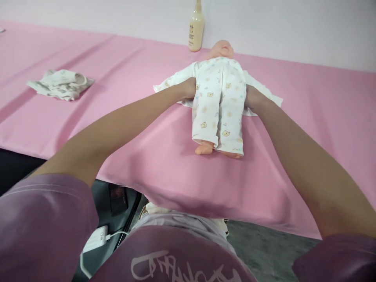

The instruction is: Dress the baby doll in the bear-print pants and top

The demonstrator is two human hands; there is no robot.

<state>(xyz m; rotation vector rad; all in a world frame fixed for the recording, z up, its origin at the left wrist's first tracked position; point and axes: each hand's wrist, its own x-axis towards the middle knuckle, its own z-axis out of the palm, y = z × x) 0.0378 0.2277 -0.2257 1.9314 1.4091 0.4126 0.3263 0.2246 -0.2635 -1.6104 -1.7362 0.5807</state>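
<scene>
A baby doll (222,49) lies on its back on the pink-covered table, head toward the wall and feet toward me. It wears white printed baby trousers (207,105), pulled high over its front, and a white long-sleeved top (179,76) with the sleeves spread out to both sides. My left hand (189,88) is at the doll's left-hand side in view, its fingers hidden behind the trousers. On the opposite side my right hand (253,98) is against the trousers' edge, fingers likewise tucked out of sight. Both bare feet show below the trouser hems.
A pump bottle (196,31) of pale yellow liquid stands by the wall behind the doll. Folded printed cloth (63,84) lies at the left on the pink cover (141,137). Below the table's front edge are a phone (118,199) and a white power bank (96,239) with a cable.
</scene>
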